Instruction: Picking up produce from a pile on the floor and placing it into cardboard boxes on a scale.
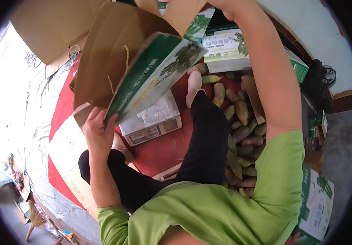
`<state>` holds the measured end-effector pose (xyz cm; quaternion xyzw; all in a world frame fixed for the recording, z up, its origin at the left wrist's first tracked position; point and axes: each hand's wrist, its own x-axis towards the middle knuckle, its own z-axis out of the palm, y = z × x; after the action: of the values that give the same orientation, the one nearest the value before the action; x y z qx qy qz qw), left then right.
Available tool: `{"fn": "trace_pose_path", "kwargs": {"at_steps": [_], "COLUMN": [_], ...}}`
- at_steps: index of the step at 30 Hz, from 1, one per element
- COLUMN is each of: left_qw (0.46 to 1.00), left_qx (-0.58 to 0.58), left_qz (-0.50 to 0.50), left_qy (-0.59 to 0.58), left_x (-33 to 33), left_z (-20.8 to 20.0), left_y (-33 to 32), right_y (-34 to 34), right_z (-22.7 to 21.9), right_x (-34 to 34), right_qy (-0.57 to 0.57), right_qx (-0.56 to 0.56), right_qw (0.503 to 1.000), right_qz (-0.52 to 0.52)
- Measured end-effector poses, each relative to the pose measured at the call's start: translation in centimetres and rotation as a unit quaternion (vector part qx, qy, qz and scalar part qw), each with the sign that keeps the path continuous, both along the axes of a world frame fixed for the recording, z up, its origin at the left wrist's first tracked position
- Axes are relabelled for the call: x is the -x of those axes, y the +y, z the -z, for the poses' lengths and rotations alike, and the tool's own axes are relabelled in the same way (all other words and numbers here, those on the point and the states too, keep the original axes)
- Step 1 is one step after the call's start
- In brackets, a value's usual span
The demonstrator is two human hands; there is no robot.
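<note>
A printed cardboard carton [159,77], green and white outside with a picture of leafy vegetables, is tilted up in front of me. Its brown inside and spread flaps show, with yellow cords hanging from the cardboard. My left hand [98,126] is closed on the carton's lower edge, thumb on the printed side. At the top edge of the picture, my right hand [231,9] is raised beside a brown flap [184,14]; its fingers are cut off from view. Below the carton sits a scale [153,130] with a silvery, wrapped-looking top.
Many green radishes [241,110] lie heaped right of my leg on a red surface [159,153]. Another printed carton [227,51] stands behind them, and one [317,204] is at lower right. A black fan [324,75] is at far right, flattened cardboard [71,155] at left.
</note>
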<state>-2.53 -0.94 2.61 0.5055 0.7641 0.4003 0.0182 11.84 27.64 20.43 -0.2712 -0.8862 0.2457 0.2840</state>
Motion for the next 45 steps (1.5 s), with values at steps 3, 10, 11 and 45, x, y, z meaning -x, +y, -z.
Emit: {"fn": "trace_pose_path", "kwargs": {"at_steps": [3,10,11,45], "left_qw": [0.996,0.956,0.949,0.950], "left_qx": [0.019,0.171,0.176,0.249], "left_qz": [-0.029,0.052,0.069,0.077], "left_qy": [0.088,0.234,0.251,0.173], "left_x": [-0.1,-2.5,-3.4,-4.4], "left_z": [-1.0,2.3,2.7,4.2], "left_y": [-0.6,0.8,1.2,1.7], "right_y": [0.9,0.0,-0.8,-18.7], "right_z": [5.0,19.9,20.6,40.1], "right_x": [-2.5,-7.6,-8.0,-35.4], "right_qy": [-0.003,0.000,-0.027,-0.295], "right_qx": [0.094,0.319,0.281,0.028], "right_qw": [0.995,0.947,0.958,0.856], "right_qz": [-0.015,0.048,0.051,0.423]}}
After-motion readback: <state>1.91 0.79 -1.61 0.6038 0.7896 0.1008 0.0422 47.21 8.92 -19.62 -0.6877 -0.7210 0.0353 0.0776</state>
